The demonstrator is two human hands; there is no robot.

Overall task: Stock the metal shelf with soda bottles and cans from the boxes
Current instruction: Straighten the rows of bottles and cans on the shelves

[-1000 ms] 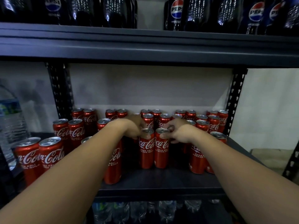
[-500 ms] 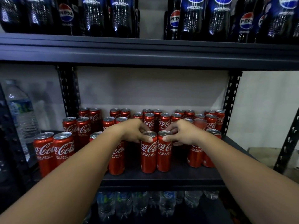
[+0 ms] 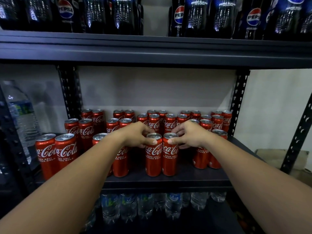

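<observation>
Dark metal shelf point(image 3: 152, 180) at frame center: left hand point(image 3: 136, 135) grips one red can point(image 3: 153, 156), right hand point(image 3: 189, 135) grips its touching neighbor point(image 3: 170, 156), fingers curled around both rims.

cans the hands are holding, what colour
Red with white script and silver tops, clearest in the head view.

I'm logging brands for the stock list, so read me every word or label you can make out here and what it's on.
"Coca-Cola": red cans on the middle shelf.
"RASA ASLI KURANG GULA": same cans, under the logo.
"PEPSI": dark bottles on the top shelf.
"ZERO SUGAR": those bottles, upper label.
Water bottle label at left and the bottles below: too blurred to read.
</observation>
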